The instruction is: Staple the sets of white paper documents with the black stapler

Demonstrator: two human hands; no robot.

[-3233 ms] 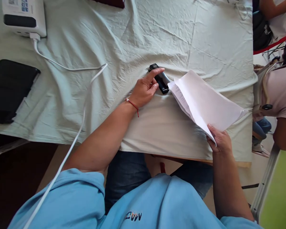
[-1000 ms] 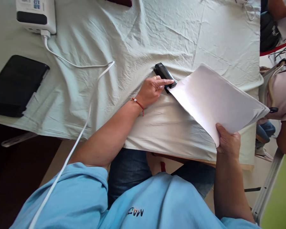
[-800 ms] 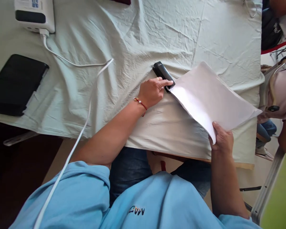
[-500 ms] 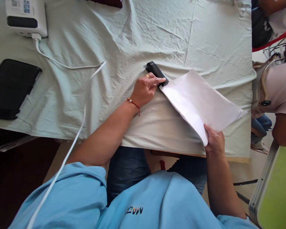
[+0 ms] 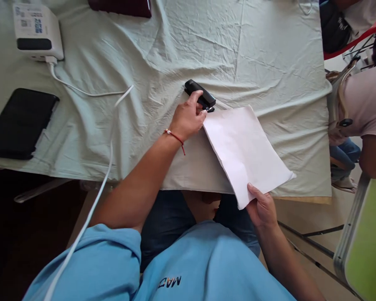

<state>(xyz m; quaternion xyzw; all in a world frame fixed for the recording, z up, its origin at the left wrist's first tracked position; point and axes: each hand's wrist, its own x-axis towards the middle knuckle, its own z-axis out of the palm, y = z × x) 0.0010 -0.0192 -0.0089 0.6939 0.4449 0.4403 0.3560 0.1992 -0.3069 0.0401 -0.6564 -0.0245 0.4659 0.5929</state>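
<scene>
Down goes the paper stack (image 5: 244, 150), now flat on the desk (image 5: 269, 62), its far corner tucked at the mouth of the black stapler (image 5: 199, 94), left hand (image 5: 188, 117) curled over it, right hand (image 5: 262, 207) pinching the near corner.

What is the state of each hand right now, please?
Left hand: closed around the black stapler on the table cloth.
Right hand: closed, pinching the near corner of the white paper sheets.
</scene>
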